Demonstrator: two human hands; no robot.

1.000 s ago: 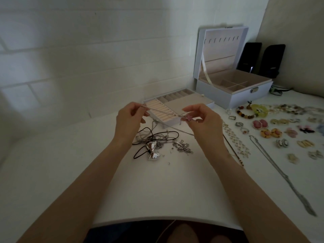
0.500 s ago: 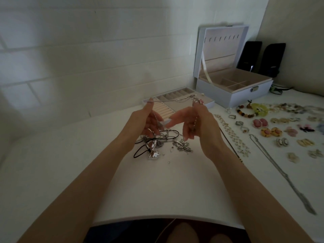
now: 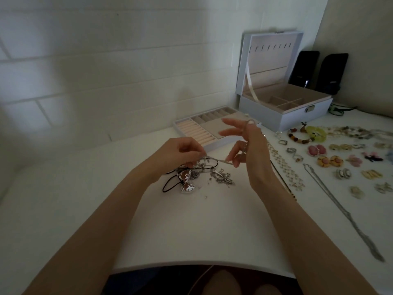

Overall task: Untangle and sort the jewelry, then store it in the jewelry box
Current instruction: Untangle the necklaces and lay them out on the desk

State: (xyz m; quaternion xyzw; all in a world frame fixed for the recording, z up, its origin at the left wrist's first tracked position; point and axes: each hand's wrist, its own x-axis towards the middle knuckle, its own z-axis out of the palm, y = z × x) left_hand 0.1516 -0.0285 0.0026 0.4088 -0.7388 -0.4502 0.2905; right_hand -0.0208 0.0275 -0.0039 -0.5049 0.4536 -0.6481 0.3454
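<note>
Working a thin silver chain (image 3: 214, 160), stretched in the air just above the tangle (image 3: 200, 177) at mid-table (image 3: 170, 231). Pinched at one end by the left hand (image 3: 180, 153), fingers curled tight onto it. Pinched at the other end between thumb and a lower finger of the right hand (image 3: 253, 152), slack looped up over the top of that hand, upper two fingers splayed free. Probably mid-untangle: one strand teased out, rest of the knot not yet freed.

Handling guess: near weightless, fully limp, slick metal, fine links easy to kink or snap. Best taken close to the knot with fingertip pinches. No yanking; better to feed slack back in and open the loops. Likely to snag on the black cord (image 3: 170, 185) and the shiny bow pendant (image 3: 187, 185) in the same heap.

Further out: ring tray (image 3: 191, 129) just behind the hands, open jewelry box (image 3: 297, 117) beyond it to the right, by the wall. Sorted pieces laid out along the right side: bead bracelet (image 3: 297, 136), rings (image 3: 291, 150), earring pairs (image 3: 330, 161), long silver necklace (image 3: 344, 213). Two dark speakers (image 3: 306, 69) behind the box.
</note>
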